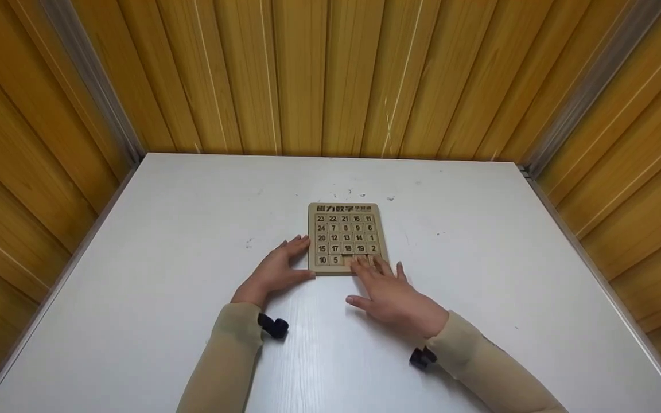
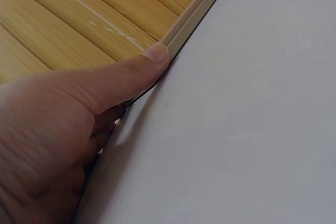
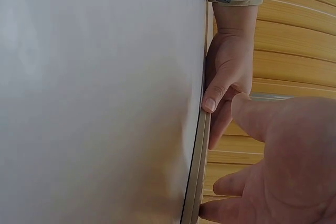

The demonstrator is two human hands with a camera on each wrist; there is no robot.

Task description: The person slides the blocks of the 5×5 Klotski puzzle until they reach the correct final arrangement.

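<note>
A wooden number slide puzzle (image 1: 343,209) lies flat on the white table, with square numbered tiles in rows below a printed heading. My left hand (image 1: 275,268) holds its near left corner: the fingers lie along the left side and the thumb (image 2: 157,53) presses the near edge. Over the bottom row, my right hand (image 1: 392,295) touches the tiles with extended fingertips, its thumb held apart. Those fingers cover the tiles at bottom right. Beside the 5 tile a bare slot shows in part. In the right wrist view the right palm (image 3: 299,156) faces the puzzle's edge (image 3: 197,169).
The white table (image 1: 193,218) has small dark marks beyond the puzzle. Yellow wood-patterned panels (image 1: 299,80) stand behind it and at both sides, with grey metal posts at the corners. Each sleeve carries a black wrist camera (image 1: 273,326).
</note>
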